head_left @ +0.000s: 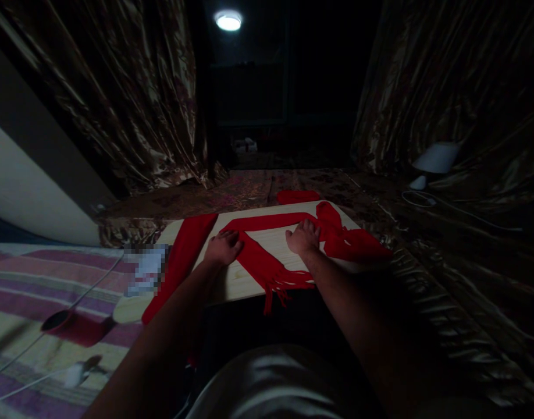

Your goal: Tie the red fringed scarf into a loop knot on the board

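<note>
- While the left hand (224, 248) lies palm-down at a fold of the red fringed scarf (256, 259), its grip impossible to tell, the right hand (305, 237) spreads its fingers against the upper band;
- soft, light and limp by its look, the cloth should crease readily, best pinched at its folded edges;
- both forearms (175, 311) reach forward, converging over the pale wooden board (272, 241) beneath.

Palms down, the left hand (224, 248) is laid on the scarf's (267, 221) left bend, the right hand (304, 237) against its far strip.
</note>
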A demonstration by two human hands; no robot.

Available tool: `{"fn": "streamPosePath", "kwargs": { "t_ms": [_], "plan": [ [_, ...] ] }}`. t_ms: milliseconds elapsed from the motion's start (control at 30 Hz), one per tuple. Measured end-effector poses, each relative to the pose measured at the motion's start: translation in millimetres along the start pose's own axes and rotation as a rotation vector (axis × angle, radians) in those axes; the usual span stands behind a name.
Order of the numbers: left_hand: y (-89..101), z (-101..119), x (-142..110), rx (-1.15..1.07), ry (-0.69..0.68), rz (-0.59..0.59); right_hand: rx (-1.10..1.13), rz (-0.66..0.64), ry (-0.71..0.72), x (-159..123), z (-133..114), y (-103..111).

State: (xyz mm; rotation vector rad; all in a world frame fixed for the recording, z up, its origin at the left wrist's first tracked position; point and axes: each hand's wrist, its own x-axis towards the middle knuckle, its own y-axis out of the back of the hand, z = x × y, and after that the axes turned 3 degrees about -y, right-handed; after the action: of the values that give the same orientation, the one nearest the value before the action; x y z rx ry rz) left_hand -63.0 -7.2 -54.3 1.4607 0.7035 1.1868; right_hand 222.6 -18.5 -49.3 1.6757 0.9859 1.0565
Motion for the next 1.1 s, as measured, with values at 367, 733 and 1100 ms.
{"fn": "streamPosePath", "kwargs": {
  "t_ms": [367,733,1100],
  "plan": [
    [-2.7,-3.3,2.7,-0.012,0.043,-0.068,0.006,-0.008,0.013,3.0,0.7,-1.6],
    [-0.2,-1.9,-1.0,-0.024,-0.02,0.03,0.003,-0.039,0.02,3.4,0.8,-0.5],
    [0.8,-1.2,-0.4,-0.04,-0.039,0.006,-0.001,-0.039,0.025,3.9,1.3,-0.5]
  ]
}}
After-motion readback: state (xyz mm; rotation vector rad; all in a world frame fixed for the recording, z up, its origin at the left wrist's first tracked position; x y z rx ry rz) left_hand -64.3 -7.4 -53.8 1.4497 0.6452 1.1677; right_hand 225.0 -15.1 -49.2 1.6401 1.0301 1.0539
